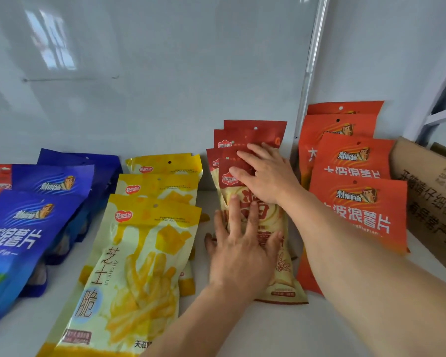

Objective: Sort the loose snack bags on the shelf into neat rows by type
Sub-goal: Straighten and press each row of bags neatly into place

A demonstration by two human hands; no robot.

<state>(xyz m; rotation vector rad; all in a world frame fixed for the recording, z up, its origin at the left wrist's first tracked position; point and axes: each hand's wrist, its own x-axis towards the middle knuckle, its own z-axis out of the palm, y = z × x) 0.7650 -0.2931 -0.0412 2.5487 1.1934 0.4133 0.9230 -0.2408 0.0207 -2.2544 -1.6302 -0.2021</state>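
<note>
Plainly, both hands lie flat on the row of dark red snack bags (252, 202) in the middle of the shelf (319, 325), between the yellow bags (150, 228) on one side and the orange bags (355, 191) on the other. The left hand (242, 248) has its fingers straight and spread, pressing the front bag down on its cream lower half. The right hand (265, 173) rests farther back with fingers straight across the red top strips of the overlapping bags; neither hand grips anything. At least 4 red tops show in this row, fanned a little unevenly. These bags look light, puffed with air and made of slick foil, so they will likely slide over each other at a nudge and crush if pressed hard. Flat palms suit squaring the stack; to lift 1, the stiff sealed top edge by the hang hole seems the safest place to pinch. Blue bags (36, 210) form a row at the far left.
</note>
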